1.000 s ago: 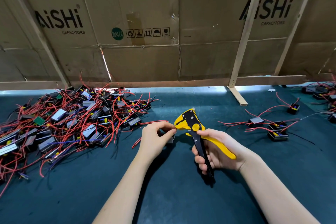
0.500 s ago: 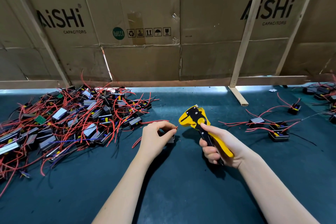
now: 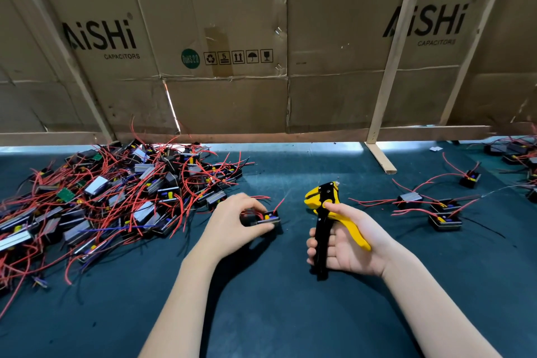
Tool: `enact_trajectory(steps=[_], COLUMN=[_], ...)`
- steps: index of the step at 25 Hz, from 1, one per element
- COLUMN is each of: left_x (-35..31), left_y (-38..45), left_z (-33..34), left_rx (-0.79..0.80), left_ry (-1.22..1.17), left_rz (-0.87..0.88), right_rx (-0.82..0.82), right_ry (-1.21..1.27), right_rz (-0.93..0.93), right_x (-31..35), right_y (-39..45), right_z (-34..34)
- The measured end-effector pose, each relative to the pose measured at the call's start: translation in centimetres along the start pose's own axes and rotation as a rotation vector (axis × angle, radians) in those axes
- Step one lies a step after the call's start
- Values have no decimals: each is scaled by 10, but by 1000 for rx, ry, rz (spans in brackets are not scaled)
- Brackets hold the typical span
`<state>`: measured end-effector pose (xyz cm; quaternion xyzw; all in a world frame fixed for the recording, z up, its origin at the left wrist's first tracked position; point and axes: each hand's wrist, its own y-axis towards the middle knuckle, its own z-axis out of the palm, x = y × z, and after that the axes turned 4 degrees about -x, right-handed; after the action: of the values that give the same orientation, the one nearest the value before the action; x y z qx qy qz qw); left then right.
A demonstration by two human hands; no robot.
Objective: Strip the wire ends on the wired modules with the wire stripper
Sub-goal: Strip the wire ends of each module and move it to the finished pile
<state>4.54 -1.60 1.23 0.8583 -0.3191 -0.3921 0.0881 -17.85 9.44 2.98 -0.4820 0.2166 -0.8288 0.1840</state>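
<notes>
Lowered to the desk (image 3: 261, 314), your left hand (image 3: 232, 229) grips a module (image 3: 268, 218); your right hand (image 3: 345, 244) holds the wire stripper (image 3: 325, 203), handles spread. Next, feed its red wire (image 3: 279, 205) into the jaws.

A small electronics assembly workshop: a bench covered in a dark green mat (image 3: 261, 314) carries a big heap of wired modules (image 3: 110, 200) with red leads, a few more modules (image 3: 441, 213) set apart at right, and a backdrop of flattened capacitor cartons (image 3: 232, 38) braced by wooden slats (image 3: 389, 73)
</notes>
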Motion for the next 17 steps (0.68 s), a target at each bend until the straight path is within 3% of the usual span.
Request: enact_trajectory(steps=[3,8,11,14,17], left_x=[-32,-114,-153,-142,-91], left_y=[13,62,76,73,59], left_z=[9,57,89,92,58], left_rx=[-83,95,218,222,66], left_ry=[-193,-181,-131,29,151], left_rz=[38,211,154,135,105], right_rx=[-16,-29,5,9,-26], right_ry=[11,47,35,36,4], right_rz=[10,-31,-47,-48,-15], right_x=[0,0,-2,-1,1], right_y=[2,6,2,3,4], right_z=[0,0,0,-1,0])
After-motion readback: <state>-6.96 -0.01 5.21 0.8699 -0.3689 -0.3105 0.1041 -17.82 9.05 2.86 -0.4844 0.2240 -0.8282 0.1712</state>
